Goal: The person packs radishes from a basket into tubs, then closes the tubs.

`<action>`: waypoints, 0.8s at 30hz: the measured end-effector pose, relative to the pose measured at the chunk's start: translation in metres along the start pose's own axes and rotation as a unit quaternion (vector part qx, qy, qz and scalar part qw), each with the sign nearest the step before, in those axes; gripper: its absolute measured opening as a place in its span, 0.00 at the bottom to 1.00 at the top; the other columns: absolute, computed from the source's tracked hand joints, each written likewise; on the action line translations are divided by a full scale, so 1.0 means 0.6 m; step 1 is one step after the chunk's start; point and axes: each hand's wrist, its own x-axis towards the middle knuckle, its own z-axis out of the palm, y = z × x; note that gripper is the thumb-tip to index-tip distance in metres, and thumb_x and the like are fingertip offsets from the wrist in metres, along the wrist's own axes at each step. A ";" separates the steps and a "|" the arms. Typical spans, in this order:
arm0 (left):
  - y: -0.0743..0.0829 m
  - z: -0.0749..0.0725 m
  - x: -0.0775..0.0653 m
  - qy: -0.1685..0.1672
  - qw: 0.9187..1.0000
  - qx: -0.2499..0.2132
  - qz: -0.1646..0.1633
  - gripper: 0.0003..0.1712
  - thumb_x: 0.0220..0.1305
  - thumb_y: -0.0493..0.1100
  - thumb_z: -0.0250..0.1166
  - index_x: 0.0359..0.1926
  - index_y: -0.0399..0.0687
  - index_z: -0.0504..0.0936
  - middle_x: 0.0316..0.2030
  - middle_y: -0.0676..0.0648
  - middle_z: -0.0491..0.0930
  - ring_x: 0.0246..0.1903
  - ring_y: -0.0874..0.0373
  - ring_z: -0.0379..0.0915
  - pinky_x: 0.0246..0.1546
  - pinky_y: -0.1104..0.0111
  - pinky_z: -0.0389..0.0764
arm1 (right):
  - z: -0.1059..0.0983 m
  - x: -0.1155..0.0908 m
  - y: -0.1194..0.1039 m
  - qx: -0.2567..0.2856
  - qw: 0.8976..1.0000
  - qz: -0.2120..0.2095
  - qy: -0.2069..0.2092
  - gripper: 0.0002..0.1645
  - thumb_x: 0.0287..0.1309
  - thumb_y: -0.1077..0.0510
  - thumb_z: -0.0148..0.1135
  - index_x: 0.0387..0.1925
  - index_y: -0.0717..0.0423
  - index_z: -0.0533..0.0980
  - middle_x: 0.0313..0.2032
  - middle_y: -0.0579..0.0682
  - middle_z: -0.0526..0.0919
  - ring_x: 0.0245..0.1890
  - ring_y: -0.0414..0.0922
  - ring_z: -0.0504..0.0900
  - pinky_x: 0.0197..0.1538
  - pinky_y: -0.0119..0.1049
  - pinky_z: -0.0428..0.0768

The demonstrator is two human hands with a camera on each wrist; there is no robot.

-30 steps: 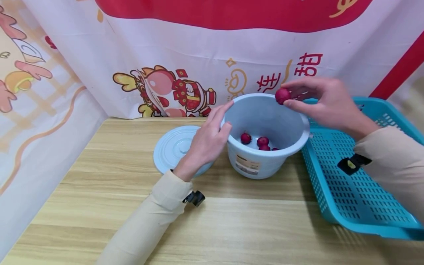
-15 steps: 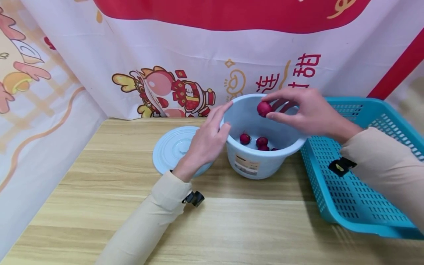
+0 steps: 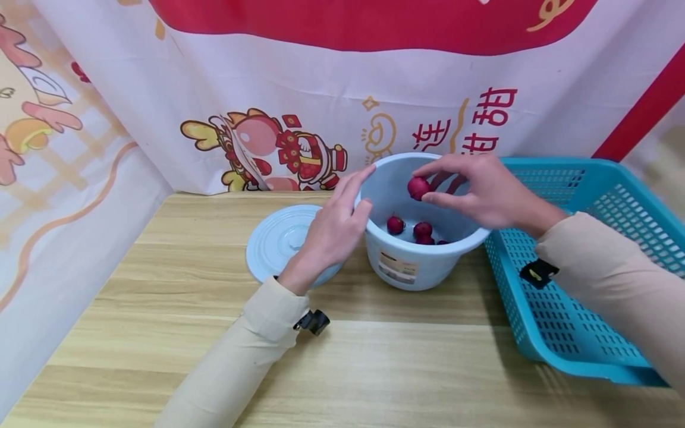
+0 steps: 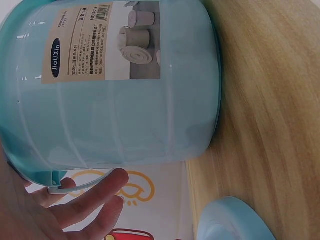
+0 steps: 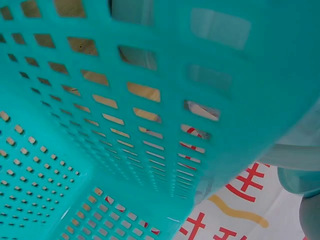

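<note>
My right hand (image 3: 487, 190) pinches a small round red radish (image 3: 418, 188) between thumb and fingertips, inside the mouth of a light blue bucket (image 3: 423, 264). Several other radishes (image 3: 396, 224) lie on its bottom, partly hidden by the front rim. On the bucket's left side my left hand (image 3: 339, 229) touches the rim with extended fingers. The left wrist view shows those fingers (image 4: 97, 195) spread beside the bucket's thin handle (image 4: 82, 187), below the labelled wall (image 4: 120, 115). Neither the right hand nor the held radish shows in the right wrist view.
A teal perforated basket (image 3: 508, 297) stands right of the bucket, under the right forearm; its slotted wall (image 5: 120, 100) fills much of the right wrist view. A round light blue lid (image 3: 273, 244) lies left on the wooden table (image 3: 374, 368). Printed cloth (image 3: 299, 77) hangs behind.
My right hand has carried the radish left and down, from over the bucket's right back rim to inside its mouth. The left hand has stayed at the rim.
</note>
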 end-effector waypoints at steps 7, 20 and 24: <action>-0.002 0.000 -0.001 0.001 1.000 0.001 0.001 0.33 0.71 0.55 0.41 0.75 0.77 0.52 0.74 0.61 0.54 0.65 0.55 0.66 0.57 0.50 0.77 | 0.004 0.000 0.002 0.004 1.000 0.019 -0.005 0.34 0.49 0.52 0.76 0.60 0.43 0.78 0.51 0.46 0.84 0.46 0.43 0.82 0.45 0.44 0.83; -0.003 0.001 0.000 -0.001 1.000 -0.003 0.004 0.33 0.70 0.55 0.41 0.75 0.77 0.52 0.74 0.62 0.54 0.65 0.55 0.66 0.57 0.50 0.77 | 0.004 -0.001 0.002 0.005 0.999 0.044 -0.020 0.31 0.51 0.48 0.74 0.59 0.41 0.78 0.50 0.45 0.84 0.47 0.45 0.81 0.46 0.42 0.81; -0.003 0.001 0.001 -0.001 1.000 0.000 0.002 0.33 0.70 0.55 0.41 0.75 0.77 0.52 0.74 0.62 0.54 0.65 0.55 0.66 0.57 0.50 0.77 | 0.003 -0.001 0.002 0.006 0.999 0.045 -0.020 0.30 0.51 0.47 0.73 0.59 0.41 0.78 0.51 0.45 0.84 0.47 0.45 0.81 0.46 0.42 0.81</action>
